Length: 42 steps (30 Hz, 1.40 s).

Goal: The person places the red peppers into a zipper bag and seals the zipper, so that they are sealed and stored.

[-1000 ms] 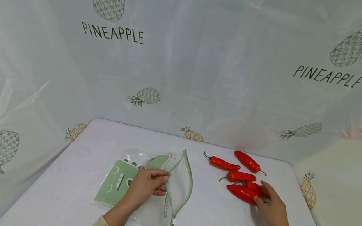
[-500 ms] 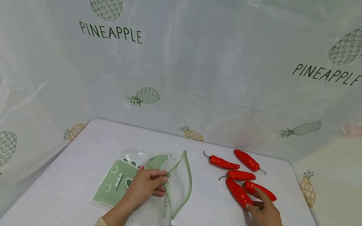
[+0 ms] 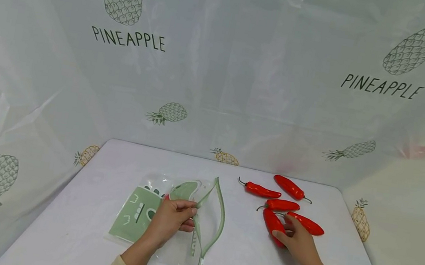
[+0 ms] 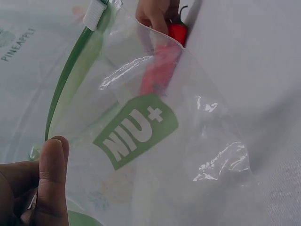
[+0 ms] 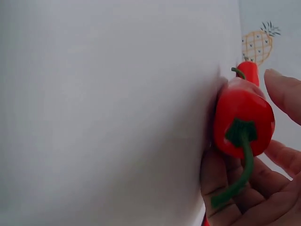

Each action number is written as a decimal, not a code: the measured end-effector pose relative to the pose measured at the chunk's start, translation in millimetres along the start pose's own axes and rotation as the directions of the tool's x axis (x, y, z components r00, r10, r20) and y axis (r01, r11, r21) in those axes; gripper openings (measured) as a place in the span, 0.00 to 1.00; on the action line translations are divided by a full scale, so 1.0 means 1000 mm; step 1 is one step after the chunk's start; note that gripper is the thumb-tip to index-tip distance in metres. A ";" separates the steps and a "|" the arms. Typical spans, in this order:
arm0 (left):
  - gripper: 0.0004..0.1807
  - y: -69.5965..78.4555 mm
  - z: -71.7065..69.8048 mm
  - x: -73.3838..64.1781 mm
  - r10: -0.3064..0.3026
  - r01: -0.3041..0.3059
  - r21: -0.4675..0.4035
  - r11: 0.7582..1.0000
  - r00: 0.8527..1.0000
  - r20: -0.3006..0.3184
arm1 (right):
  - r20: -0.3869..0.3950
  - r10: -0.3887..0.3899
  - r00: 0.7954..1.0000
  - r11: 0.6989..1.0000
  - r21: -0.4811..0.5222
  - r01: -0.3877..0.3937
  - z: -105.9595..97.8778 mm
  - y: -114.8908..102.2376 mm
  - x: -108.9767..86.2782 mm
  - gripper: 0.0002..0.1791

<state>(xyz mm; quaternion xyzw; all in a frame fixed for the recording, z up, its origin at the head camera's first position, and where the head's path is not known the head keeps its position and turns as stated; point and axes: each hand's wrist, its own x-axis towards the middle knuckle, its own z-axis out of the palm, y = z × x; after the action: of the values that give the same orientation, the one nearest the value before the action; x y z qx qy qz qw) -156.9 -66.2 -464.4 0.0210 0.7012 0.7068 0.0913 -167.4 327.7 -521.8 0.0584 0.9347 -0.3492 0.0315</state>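
My left hand pinches the rim of a clear zip bag with green prints and a green zip edge. The mouth of the bag gapes toward the right, and its white slider sits at one end of the zip. To the right, my right hand has its fingers curled round a red chili pepper. The thumb lies on the opposite side from the fingers. In the right wrist view the pepper's green stem points toward the camera.
Beside the right hand lies another red pepper. Several more are behind it, among them one pepper close by and one pepper near the table's far edge. A pineapple-print sheet hangs around the white table.
My right hand has moved left and turned the nearest pepper to point more toward me, away from the pepper beside it. The left hand keeps its pinch on the bag.
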 end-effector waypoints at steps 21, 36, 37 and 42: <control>0.18 -0.002 -0.001 0.001 -0.009 0.009 -0.015 1.000 1.000 -0.007 | 0.019 0.003 1.000 0.938 0.346 -0.009 -0.005 -0.047 0.002 0.49; 0.18 -0.002 -0.002 0.003 -0.011 0.011 -0.011 1.000 1.000 -0.010 | -0.031 -0.016 0.999 0.913 0.406 0.027 -0.002 -0.058 -0.004 0.55; 0.17 -0.002 -0.002 0.003 -0.010 0.010 -0.008 1.000 1.000 -0.011 | -0.035 -0.018 0.999 0.915 0.403 0.030 -0.001 -0.060 -0.004 0.55; 0.17 -0.002 -0.002 0.005 -0.005 0.005 0.003 1.000 1.000 -0.015 | -0.038 -0.019 0.999 0.916 0.400 0.032 0.000 -0.067 -0.005 0.54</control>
<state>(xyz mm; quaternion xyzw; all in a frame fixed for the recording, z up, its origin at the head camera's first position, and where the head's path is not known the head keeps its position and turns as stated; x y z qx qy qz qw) -161.7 -67.1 -467.2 0.0142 0.7029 0.7058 0.0877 -171.2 276.8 -478.0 0.0573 0.8445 -0.5324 -0.0014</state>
